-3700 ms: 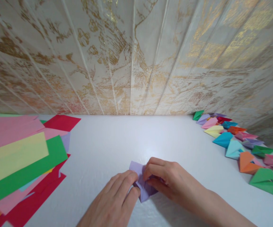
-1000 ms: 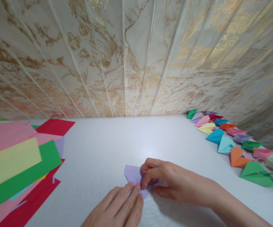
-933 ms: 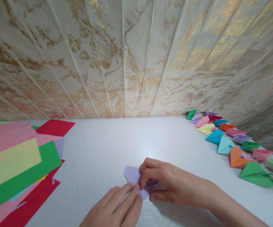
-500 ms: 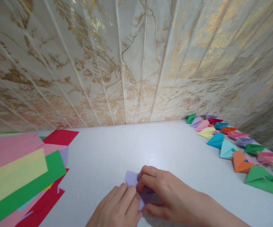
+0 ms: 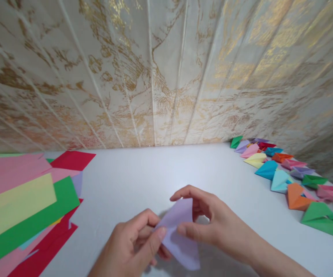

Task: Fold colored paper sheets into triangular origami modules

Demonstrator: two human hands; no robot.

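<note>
Lavender folded paper (image 5: 178,245), longest near to far: pinching its left tip in the left hand (image 5: 133,240), loosely holding its right side in the right hand (image 5: 212,220).

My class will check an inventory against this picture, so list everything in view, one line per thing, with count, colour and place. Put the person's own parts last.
Lilac paper: one, lilac, creased, between the hands
Sheets: several, overlapped and too hidden to count; pink, yellow, green, red, lilac, light blue, orange; left side
Folded papers: more than a dozen, some cut off or overlapped; greens, pinks, blues, oranges, lilac, yellow, red; rows along the right side
Table: one, white, under the papers
Backdrop: one, whitish with gold pattern, behind the table
Left hand: one, bare, gripping the lilac paper's left side
Right hand: one, bare, at the lilac paper's right side
Right forearm: one, bare, lower right
</note>
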